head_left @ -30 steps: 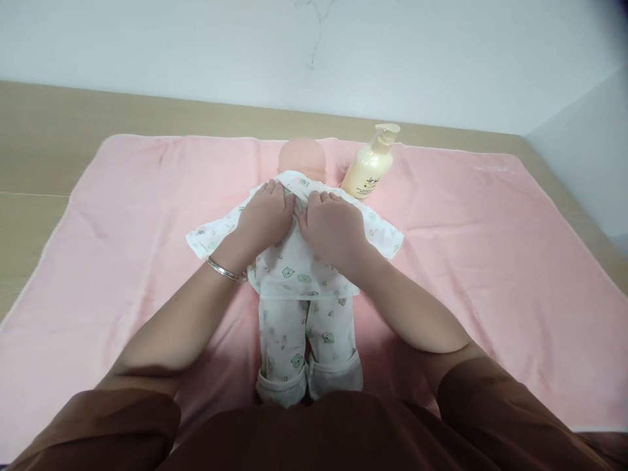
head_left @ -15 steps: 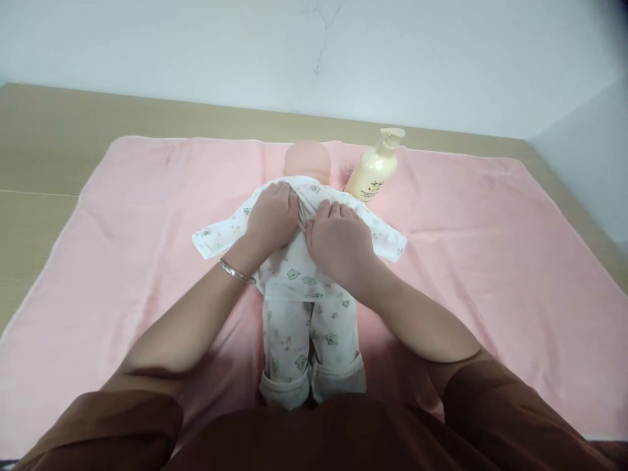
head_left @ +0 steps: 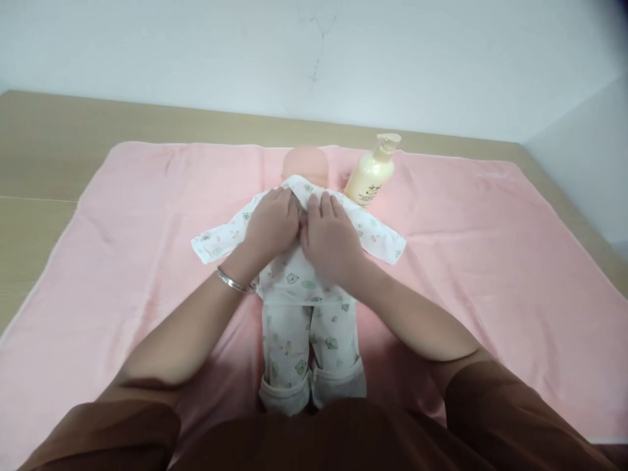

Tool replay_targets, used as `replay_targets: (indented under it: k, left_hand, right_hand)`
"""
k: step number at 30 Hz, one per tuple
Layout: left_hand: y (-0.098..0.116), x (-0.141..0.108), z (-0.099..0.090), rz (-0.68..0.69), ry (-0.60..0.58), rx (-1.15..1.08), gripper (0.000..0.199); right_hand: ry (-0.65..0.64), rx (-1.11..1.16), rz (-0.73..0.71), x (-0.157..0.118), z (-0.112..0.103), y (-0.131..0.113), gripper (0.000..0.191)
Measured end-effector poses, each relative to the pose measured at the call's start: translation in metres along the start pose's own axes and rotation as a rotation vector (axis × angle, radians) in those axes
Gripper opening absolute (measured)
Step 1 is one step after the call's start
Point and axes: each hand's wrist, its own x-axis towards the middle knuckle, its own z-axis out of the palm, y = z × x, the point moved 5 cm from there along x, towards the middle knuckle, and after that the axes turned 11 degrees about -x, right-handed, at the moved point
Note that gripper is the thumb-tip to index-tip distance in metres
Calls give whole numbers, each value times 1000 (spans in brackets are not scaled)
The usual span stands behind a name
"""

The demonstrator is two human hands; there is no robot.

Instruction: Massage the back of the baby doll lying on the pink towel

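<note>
A doll (head_left: 305,163) lies on its back on a pink cloth (head_left: 196,170), its head pointing away from me. It wears a white patterned shirt (head_left: 294,281) with the sleeves spread and matching trousers (head_left: 287,340) with turned-up cuffs. On the shirt's upper front, my left hand (head_left: 275,219) has its fingers curled round a fold of fabric near the neckline. Close beside it, my right hand (head_left: 331,232) is on the shirt's chest, fingers bent and close together at the same fold. Its fingertips are partly blurred, and the fabric between the hands is bunched.
A pale yellow pump bottle (head_left: 370,176) stands tilted in view by the doll's right-hand sleeve. The cloth lies on a wooden table (head_left: 44,144), with a white wall (head_left: 196,59) behind it.
My right hand has moved slightly left, closer to my left hand, and the fabric fold between them has changed shape. The view has shifted a little.
</note>
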Motion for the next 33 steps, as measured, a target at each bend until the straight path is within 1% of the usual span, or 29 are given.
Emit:
replay_targets:
  k: [2,3,5,7,8,10,11,13,16,18,19,21,23,24,26,28,29,30,33]
  left_hand:
    - [-13,10,0,-4,46,-57,46]
    - [-17,12,1,-9,79,-83,46]
    - [-19,9,3,-15,159,-134,44]
    - [-17,1,6,-25,254,-186,42]
    - [-16,-4,6,-22,296,-210,41]
    - [-13,-11,8,3,343,-248,41]
    - [-13,-13,9,13,346,-265,42]
    - [-16,-12,10,12,337,-295,42]
    - [-22,-8,10,-14,321,-315,45]
    - [-23,-4,11,-22,287,-295,48]
    - [-23,-2,11,-25,262,-277,50]
    - [-23,0,13,-26,218,-237,51]
    - [-23,1,13,-28,204,-209,50]
    - [-22,2,13,-30,204,-202,49]
    - [-22,1,13,-33,209,-199,48]
    - [-20,1,12,-32,216,-204,47]
    - [-20,0,12,-29,216,-207,47]
    - [-19,0,11,-28,216,-210,47]
    - [-19,0,11,-30,210,-218,47]
  right_hand:
    - [-2,-48,-74,-14,-6,-12,59]
    - [-11,-53,-102,-17,-6,-16,59]
    - [-18,-2,-114,-13,-4,-14,59]
    - [-6,107,-53,4,3,-1,60]
    - [0,161,9,13,8,8,60]
    - [22,257,95,30,15,25,62]
    - [43,297,118,35,16,31,63]
    - [105,359,97,39,12,38,66]
    - [238,392,8,30,-2,34,65]
    - [313,385,-10,23,-7,29,64]
    - [322,376,-3,21,-6,27,62]
    - [276,356,12,19,-1,23,55]
    - [228,373,3,20,2,23,44]
    - [239,401,-5,19,0,24,40]
    - [337,469,-17,18,-9,30,39]
    - [429,494,-11,16,-16,35,41]
    - [428,474,-8,17,-17,35,43]
    - [382,436,-6,18,-16,33,44]
    - [108,289,-17,22,-6,23,48]
